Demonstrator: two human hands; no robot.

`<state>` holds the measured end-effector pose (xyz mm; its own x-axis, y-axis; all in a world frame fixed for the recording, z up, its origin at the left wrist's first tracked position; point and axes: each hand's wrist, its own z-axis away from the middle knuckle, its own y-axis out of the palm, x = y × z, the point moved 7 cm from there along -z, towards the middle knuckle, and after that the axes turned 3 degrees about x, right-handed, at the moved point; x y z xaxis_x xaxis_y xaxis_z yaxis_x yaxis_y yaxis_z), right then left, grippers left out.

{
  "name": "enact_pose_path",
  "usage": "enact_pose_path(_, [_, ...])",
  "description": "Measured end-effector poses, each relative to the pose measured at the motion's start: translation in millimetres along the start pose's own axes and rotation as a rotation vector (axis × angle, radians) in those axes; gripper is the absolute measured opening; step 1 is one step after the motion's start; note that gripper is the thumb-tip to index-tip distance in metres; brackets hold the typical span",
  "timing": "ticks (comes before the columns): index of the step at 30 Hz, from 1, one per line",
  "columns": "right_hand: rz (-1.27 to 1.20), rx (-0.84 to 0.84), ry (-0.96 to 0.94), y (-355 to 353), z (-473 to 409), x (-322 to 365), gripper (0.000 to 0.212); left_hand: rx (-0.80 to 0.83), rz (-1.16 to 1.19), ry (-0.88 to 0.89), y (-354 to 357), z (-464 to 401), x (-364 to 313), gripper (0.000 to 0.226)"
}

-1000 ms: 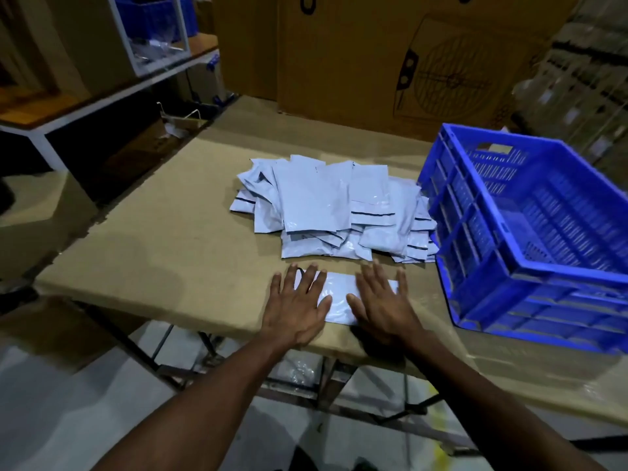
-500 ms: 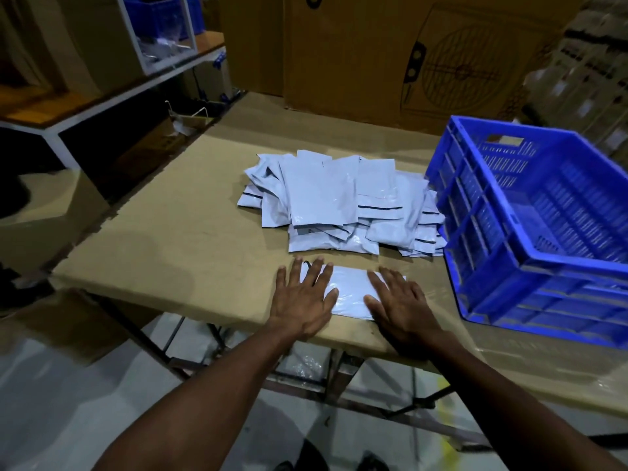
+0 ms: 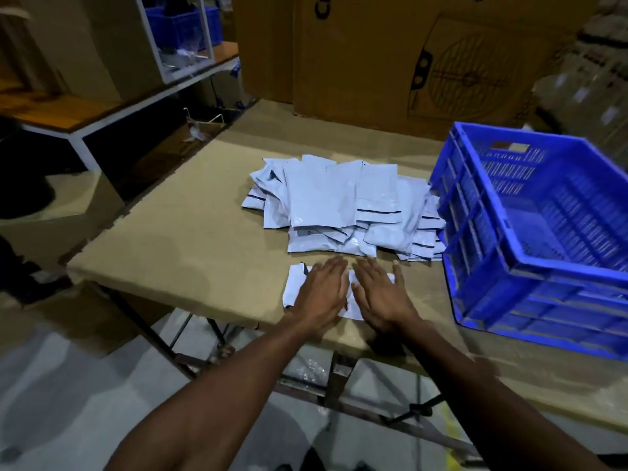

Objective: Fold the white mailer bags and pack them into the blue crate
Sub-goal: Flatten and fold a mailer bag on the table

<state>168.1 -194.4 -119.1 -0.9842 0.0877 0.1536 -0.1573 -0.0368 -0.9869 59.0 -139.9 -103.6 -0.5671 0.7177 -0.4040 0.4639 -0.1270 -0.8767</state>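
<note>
Both hands flat on the single mailer bag (image 3: 293, 286) at the lower centre of the desk (image 3: 176, 239). Half a second back they were spread toward its ends; now the left hand (image 3: 321, 289) and right hand (image 3: 380, 290) have slid in almost side by side, fingers straight, no grip on anything. Looks like smoothing before the fold. The pile of bags (image 3: 339, 205) sits mid-frame, the blue crate (image 3: 530, 266) at right looks empty.
</note>
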Motion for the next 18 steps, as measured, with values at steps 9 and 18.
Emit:
enact_pose_path(9, [-0.048, -0.094, -0.001, 19, 6, -2, 0.058, 0.127, -0.193, -0.072, 30, 16, 19, 0.054])
enact_pose_path(18, [-0.047, 0.052, 0.104, 22, 19, -30, 0.073, 0.283, -0.34, -0.298, 15, 36, 66, 0.071])
